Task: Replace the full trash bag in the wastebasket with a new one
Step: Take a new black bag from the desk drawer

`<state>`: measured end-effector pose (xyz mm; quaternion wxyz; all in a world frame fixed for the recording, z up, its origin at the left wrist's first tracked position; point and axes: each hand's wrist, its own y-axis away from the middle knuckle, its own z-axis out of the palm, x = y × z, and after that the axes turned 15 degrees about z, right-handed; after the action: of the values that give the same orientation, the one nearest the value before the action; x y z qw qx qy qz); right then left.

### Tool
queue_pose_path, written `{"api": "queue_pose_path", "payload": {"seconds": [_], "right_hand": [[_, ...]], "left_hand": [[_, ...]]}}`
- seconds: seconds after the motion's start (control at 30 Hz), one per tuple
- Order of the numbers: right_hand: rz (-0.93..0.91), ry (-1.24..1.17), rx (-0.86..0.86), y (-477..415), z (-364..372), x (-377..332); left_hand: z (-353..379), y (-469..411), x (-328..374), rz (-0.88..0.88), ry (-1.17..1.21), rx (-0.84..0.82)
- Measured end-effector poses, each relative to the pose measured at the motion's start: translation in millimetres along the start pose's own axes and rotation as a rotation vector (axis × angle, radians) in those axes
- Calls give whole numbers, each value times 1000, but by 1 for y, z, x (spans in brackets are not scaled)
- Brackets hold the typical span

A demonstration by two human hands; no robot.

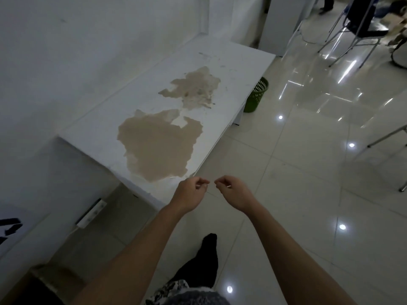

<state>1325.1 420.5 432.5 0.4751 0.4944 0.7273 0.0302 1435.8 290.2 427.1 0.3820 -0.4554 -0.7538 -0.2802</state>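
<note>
Left hand [190,192]: held out in front on a bare forearm, fingers curled in, thumb tip against forefinger; nothing can be seen in the pinch. Right hand [233,191]: just beside the left, fingertips facing it across a small gap, curled the same way, likewise with nothing visible in it. Wastebasket [256,94]: green, perforated, upright on the floor well ahead of both hands and slightly to the right, tucked against the far end of the table and partly hidden by its edge; contents cannot be made out. Table [92,137]: white, long, ahead and left of the left hand, its near corner just beyond the knuckles. Tan patches [158,144]: two, on the tabletop. Power strip [91,213]: white, low and to the left of the left hand. Floor [308,194]: glossy pale tiles, beneath the right hand. Chair [356,25]: metal-legged, far ahead and right.
</note>
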Motion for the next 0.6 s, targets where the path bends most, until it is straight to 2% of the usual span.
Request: {"api": "queue_pose_path", "payload": {"seconds": [0.4, 0.6], "right_hand": [[58, 7, 65, -170, -168, -10], [43, 21, 9, -278, -251, -4]], "left_hand": [[41, -236, 62, -37, -30, -60], [77, -358, 84, -39, -52, -35]]}}
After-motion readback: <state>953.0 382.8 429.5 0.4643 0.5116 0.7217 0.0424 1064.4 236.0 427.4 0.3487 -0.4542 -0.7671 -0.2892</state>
